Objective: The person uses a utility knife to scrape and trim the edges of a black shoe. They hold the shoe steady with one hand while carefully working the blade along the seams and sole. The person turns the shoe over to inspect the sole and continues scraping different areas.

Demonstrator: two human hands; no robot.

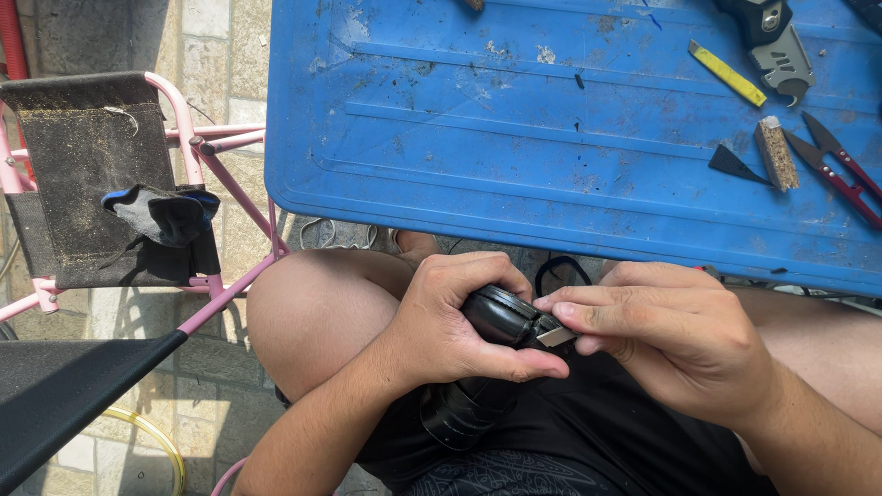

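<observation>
**A:** What is the person holding?

**B:** A black shoe (482, 367), glossy and dark, with a rounded, ridged edge at its upper end. It sits over the person's lap, just below the near edge of the blue table (551, 138).

**A:** Which way does it run?

**B:** Its long axis is tilted: the upper end points up and right toward the table's near edge, the lower end slants down and left into the lap. The lower part looks ribbed, though it is too dark to read well.

**A:** And the hands?

**B:** The left hand (459, 321) is wrapped around the shoe's upper part, fingers curled over the top and thumb pressed along its side, clamped firmly. The right hand (671, 331) has its fingers closed together, pinching a small pale blade (554, 333) whose tip touches the shoe's upper end.

**A:** What lies on the table?

**B:** Toward its right end: a yellow strip (728, 73), a grey utility knife (781, 57), a small black wedge (732, 164), a brownish block (777, 153) and red-handled snips (841, 165), all well apart from the shoe.

**A:** Anything left of the table?

**B:** A pink-framed folding chair (197, 156) with dark fabric and a black glove (165, 213) draped on it.
</observation>
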